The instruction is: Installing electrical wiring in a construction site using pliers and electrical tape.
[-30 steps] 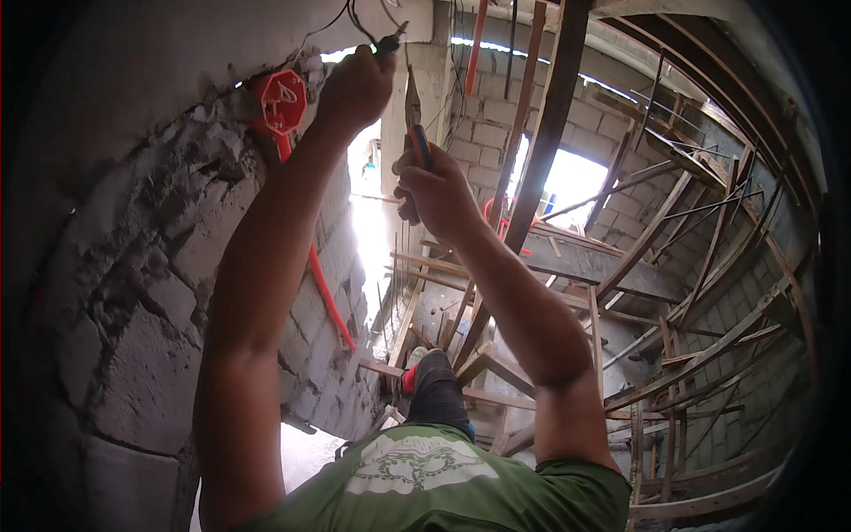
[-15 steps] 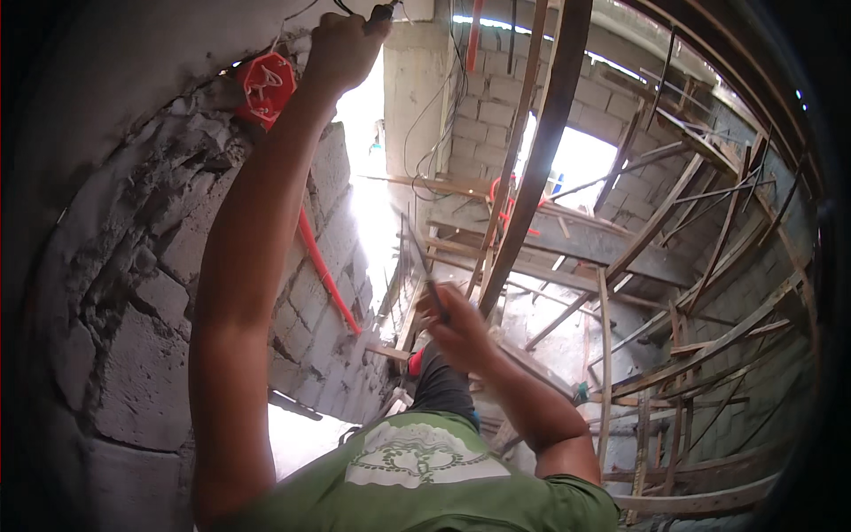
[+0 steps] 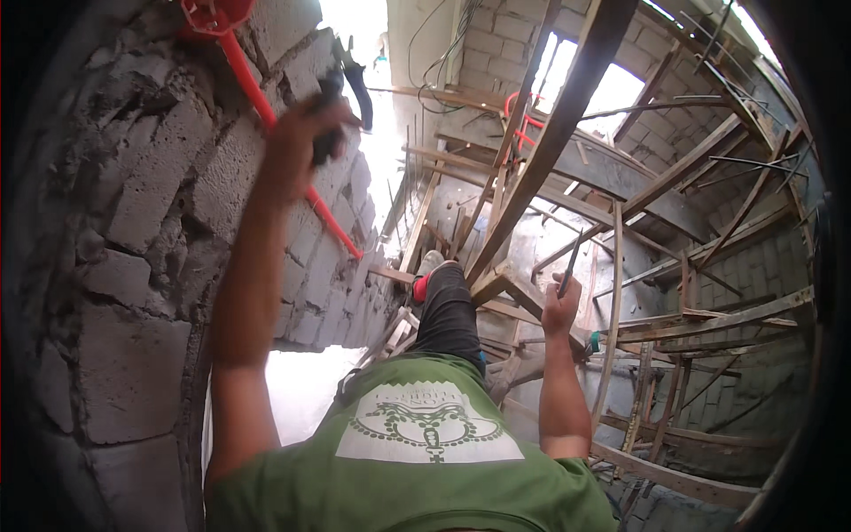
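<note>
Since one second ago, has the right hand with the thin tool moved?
Yes. The right hand with the thin tool has dropped from up beside the block wall to waist level.

The wall (image 3: pixel 133 230) is rough grey block with crumbly, uneven mortar, and along it runs a smooth, glossy red plastic pipe (image 3: pixel 292 151). The left hand (image 3: pixel 297 146) grips a tool (image 3: pixel 341 89) with matt black handles, while the right hand (image 3: pixel 560 306) holds a thin dark metal rod (image 3: pixel 570 262). The props (image 3: pixel 550 142) and planks are raw, weathered wood, and the shirt (image 3: pixel 417 443) is matt green cloth with a pale print.
</note>
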`<state>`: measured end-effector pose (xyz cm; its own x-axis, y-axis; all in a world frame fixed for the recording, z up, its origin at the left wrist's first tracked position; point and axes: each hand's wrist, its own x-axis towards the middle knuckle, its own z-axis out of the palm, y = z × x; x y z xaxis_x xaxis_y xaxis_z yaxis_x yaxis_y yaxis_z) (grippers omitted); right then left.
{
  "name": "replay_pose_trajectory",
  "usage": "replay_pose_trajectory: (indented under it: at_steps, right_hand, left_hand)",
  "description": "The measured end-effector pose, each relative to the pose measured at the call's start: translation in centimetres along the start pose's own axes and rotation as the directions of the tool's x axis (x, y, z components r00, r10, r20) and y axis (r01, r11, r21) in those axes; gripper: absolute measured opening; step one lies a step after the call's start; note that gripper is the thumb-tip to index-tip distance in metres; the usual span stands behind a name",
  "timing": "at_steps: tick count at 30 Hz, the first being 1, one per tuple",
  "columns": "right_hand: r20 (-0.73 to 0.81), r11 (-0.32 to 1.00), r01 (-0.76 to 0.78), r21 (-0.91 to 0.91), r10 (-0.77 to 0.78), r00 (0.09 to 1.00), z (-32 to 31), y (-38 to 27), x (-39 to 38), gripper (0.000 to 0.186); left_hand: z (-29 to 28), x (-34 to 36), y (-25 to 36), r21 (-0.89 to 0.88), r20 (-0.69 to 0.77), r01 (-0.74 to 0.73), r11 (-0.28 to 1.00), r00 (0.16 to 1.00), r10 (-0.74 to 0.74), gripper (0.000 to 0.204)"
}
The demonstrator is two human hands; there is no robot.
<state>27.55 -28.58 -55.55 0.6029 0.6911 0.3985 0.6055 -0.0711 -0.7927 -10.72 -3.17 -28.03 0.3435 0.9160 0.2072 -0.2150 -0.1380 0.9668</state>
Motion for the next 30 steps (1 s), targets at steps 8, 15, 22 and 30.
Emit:
replay_pose_trajectory:
  at_steps: [8, 15, 22, 30]
  right_hand:
    - [-0.027, 0.952, -0.235, -0.198, 0.234, 0.972, 1.4, 3.1, -1.9, 0.020]
    - [-0.139, 0.884, -0.320, -0.342, 0.289, 0.947, 1.9, 6.5, -0.5, 0.023]
    - [-0.045, 0.819, -0.306, -0.486, 0.326, 0.944, 3.7, 5.9, 0.6, 0.029]
    - [-0.085, 0.751, -0.374, -0.544, 0.394, 0.915, 3.4, 5.1, 0.6, 0.034]
  left_hand:
    - [6.1, -13.8, -6.5, -0.823, 0.357, 0.180, 0.539, 0.902, 0.244, 0.015]
    - [8.6, -14.7, 2.2, -0.865, 0.453, 0.146, 0.480, 0.640, 0.621, 0.021]
    - [11.1, -17.7, 6.5, -0.860, 0.395, 0.173, 0.480, 0.821, 0.411, 0.022]
    - [11.9, -16.7, 5.4, -0.864, 0.399, 0.120, 0.489, 0.755, 0.520, 0.021]
